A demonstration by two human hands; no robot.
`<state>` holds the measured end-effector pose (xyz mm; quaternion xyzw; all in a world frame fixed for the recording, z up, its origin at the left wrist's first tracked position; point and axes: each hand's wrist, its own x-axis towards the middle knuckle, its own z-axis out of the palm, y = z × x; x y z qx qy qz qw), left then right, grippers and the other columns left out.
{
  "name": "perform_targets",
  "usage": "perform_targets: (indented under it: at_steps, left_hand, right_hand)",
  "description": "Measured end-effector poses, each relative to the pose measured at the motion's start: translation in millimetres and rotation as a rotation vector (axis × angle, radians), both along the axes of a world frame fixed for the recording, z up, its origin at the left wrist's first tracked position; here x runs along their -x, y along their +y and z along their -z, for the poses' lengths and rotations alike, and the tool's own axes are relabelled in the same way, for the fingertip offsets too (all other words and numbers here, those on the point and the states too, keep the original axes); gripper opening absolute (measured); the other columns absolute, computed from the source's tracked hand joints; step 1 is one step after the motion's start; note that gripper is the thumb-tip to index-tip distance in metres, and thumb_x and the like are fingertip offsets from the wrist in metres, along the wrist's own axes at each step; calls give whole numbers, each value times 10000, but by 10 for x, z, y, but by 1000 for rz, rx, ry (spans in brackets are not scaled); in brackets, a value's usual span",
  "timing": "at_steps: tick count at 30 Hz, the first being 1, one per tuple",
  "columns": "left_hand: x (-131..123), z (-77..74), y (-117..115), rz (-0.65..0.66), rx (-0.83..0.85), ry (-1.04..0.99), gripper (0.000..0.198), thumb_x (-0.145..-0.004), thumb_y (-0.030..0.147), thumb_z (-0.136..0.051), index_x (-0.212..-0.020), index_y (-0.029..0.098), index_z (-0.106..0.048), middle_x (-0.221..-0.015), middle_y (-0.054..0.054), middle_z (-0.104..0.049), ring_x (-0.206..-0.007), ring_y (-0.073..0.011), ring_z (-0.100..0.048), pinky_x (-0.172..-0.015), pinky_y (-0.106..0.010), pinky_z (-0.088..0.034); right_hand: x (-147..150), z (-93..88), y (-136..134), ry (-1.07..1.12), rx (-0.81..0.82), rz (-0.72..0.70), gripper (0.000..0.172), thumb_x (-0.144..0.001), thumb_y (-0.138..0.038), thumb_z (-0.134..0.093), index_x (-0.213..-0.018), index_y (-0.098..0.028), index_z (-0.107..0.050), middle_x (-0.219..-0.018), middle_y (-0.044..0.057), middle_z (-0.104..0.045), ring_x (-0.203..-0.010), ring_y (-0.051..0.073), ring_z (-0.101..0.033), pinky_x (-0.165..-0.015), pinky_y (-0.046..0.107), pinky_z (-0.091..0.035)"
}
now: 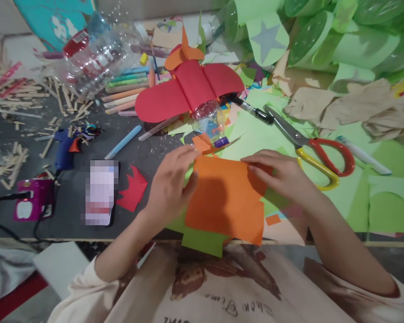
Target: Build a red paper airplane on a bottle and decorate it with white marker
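Note:
A sheet of orange paper [222, 197] with a notched right side is in front of me, over green paper [205, 242]. My left hand [173, 179] is at its upper left corner, fingers curled around the edge and thumb at the near side. My right hand [279, 172] pinches the top right edge between thumb and fingers. Just beyond stands a red paper airplane [195, 85] with an orange propeller-like piece and a clear plastic bottle end with a purple cap [221, 142]. Scissors [299, 139] with red and yellow handles lie open beyond my right hand.
Left of my hands are a red paper crown shape [133, 188], a phone [101, 193], a blue marker [124, 141], a blue glue gun [64, 150] and a purple power box [33, 199] with cords. Wooden sticks [23, 94], plastic bottles [94, 58] and crumpled brown paper [350, 107] lie farther back.

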<state>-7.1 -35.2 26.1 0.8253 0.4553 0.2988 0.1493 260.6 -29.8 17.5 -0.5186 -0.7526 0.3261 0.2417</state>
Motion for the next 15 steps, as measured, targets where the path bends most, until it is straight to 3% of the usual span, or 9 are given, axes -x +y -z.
perform_targets:
  at_steps: [2, 5, 11, 15]
  left_hand:
    - [-40, -12, -155, 116, -75, 128, 274, -957, 97, -451, -1182, 165, -591, -1169, -100, -709, -1092, -197, -663, -959, -334, -543]
    - [-118, 71, -353, 315, -109, 274, 260, -998, 154, -446, -1190, 154, -621, -1260, -88, -699, -1185, -211, -647, -1028, -352, -518]
    - [-175, 348, -514, 280, -57, 450, 417, -1034, 329, -410, -1389, 148, -535, -1456, -121, -567, -1355, -243, -536, -1143, -411, -433]
    - [-191, 410, -544, 254, -46, 464, 433, -1025, 342, -432, -1408, 158, -514, -1463, -126, -559, -1379, -237, -509, -1170, -413, -398]
  right_hand:
    - [56, 23, 18, -10, -59, -60, 254, -942, -198, -492, -1006, -200, -738, -908, 77, -747, -847, 219, -699, -755, 355, -560]
    - [129, 64, 67, -15, -173, -144, 247, -958, -152, -490, -1026, -147, -728, -880, 93, -746, -812, 205, -692, -715, 329, -561]
    - [224, 139, 79, -119, -432, -251, 264, -948, -75, -460, -1035, -139, -700, -925, 116, -758, -848, 222, -690, -746, 359, -575]
    - [253, 190, -75, -134, -492, -238, 249, -961, -122, -495, -1140, -152, -665, -1044, 128, -772, -950, 233, -721, -853, 407, -589]
